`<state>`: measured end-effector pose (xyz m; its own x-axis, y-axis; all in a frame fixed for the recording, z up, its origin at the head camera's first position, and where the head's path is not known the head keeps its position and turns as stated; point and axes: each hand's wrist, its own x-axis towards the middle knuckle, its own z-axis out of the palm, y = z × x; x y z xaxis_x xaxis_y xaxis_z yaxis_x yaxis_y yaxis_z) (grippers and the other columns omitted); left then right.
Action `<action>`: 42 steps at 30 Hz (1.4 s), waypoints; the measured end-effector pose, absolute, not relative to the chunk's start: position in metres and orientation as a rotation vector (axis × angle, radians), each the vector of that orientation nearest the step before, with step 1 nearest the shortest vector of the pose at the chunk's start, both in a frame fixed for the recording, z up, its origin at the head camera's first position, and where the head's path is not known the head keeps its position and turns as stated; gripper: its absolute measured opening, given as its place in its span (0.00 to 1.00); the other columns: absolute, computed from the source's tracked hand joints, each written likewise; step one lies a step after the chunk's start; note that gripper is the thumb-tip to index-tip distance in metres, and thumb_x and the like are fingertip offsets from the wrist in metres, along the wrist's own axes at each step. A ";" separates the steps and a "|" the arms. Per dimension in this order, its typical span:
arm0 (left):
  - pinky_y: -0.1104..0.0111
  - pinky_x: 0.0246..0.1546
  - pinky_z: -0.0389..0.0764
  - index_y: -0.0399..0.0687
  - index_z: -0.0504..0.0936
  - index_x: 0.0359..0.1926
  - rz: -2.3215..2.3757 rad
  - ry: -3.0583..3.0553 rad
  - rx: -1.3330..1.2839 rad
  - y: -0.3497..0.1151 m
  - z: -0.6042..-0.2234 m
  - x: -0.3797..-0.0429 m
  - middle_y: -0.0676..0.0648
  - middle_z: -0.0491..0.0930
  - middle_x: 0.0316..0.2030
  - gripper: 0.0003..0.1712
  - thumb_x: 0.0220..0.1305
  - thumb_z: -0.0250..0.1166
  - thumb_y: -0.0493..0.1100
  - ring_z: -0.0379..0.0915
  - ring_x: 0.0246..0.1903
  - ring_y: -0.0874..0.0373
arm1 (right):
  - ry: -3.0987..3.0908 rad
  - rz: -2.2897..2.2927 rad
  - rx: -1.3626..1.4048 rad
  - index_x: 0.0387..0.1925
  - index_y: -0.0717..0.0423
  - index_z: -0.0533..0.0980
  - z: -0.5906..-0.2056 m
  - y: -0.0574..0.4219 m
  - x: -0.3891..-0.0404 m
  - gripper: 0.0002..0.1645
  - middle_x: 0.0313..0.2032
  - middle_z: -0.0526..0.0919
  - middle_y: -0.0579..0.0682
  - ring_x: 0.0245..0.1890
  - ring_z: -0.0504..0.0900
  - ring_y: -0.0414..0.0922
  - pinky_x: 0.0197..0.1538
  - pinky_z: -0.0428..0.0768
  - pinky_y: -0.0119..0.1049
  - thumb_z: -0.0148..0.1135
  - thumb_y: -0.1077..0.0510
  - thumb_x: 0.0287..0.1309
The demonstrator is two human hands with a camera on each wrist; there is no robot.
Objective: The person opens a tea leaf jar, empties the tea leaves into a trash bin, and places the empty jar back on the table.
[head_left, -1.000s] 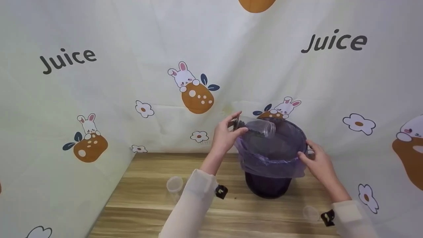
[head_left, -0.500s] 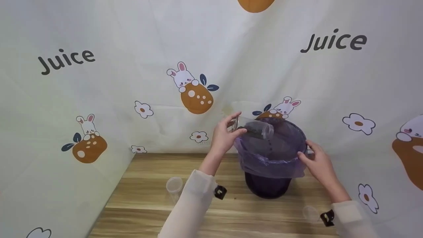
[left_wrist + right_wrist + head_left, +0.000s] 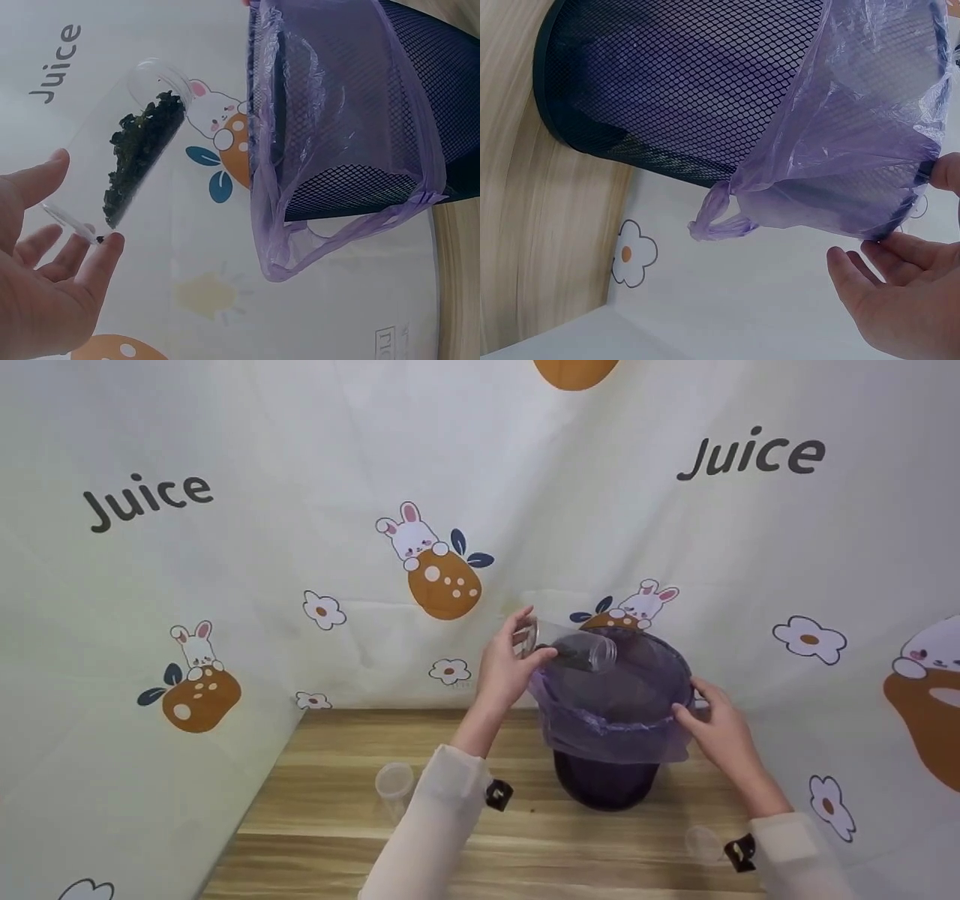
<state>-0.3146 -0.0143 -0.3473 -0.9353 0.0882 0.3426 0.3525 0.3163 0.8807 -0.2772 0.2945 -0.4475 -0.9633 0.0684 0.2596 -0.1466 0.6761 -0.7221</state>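
Observation:
Fingers and thumb of my left hand (image 3: 504, 671) grip the base end of a clear plastic jar (image 3: 90, 131). It lies tilted nearly on its side, its mouth towards the bin. Dark green, leaf-like crumbs (image 3: 142, 154) line the jar's lower side up to its mouth. Below and to the right stands a black mesh wastebasket (image 3: 606, 784), lined with a purple plastic bag (image 3: 600, 741) folded over the rim. My right hand (image 3: 721, 729) pinches the bag-covered rim on the right side, thumb and fingers on opposite faces of it (image 3: 900, 292).
A clear plastic container (image 3: 395, 781) stands on the wooden table (image 3: 315, 825), left of the bin beside my left sleeve. Near my right wrist lies a clear round lid (image 3: 703, 844). A printed curtain (image 3: 255, 450) hangs close behind and at both sides.
Half a second ago dark crumbs were dropping from the jar's mouth into the bin; none show in the air now. The jar has shifted slightly left; the right hand keeps its hold.

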 end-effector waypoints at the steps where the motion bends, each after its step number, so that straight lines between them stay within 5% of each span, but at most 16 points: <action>1: 0.59 0.63 0.77 0.47 0.72 0.67 -1.660 -2.355 -0.397 -0.014 -0.347 -0.314 0.44 0.76 0.64 0.36 0.58 0.73 0.38 0.74 0.64 0.46 | -2.624 1.165 0.062 0.70 0.68 0.61 -0.447 0.295 -0.277 0.38 0.69 0.63 0.73 0.68 0.64 0.69 0.71 0.62 0.62 0.58 0.50 0.68; 32: 0.58 0.63 0.77 0.55 0.78 0.64 -1.545 -2.459 -0.352 -0.010 -0.341 -0.310 0.46 0.78 0.63 0.31 0.58 0.74 0.41 0.74 0.63 0.49 | -2.609 1.177 0.079 0.70 0.70 0.61 -0.447 0.294 -0.277 0.38 0.69 0.63 0.72 0.69 0.63 0.68 0.72 0.61 0.62 0.58 0.52 0.67; 42: 0.54 0.63 0.76 0.50 0.78 0.63 -1.556 -2.421 -0.386 -0.010 -0.343 -0.312 0.43 0.78 0.62 0.31 0.57 0.74 0.39 0.75 0.62 0.47 | -2.615 1.170 0.074 0.70 0.69 0.61 -0.448 0.295 -0.278 0.38 0.69 0.63 0.73 0.68 0.65 0.69 0.71 0.62 0.62 0.58 0.51 0.67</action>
<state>-0.3119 -0.0101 -0.3429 -0.9371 0.0925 0.3366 0.3446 0.3989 0.8498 -0.2781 0.2949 -0.4479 -0.9609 0.0647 0.2692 -0.1576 0.6716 -0.7240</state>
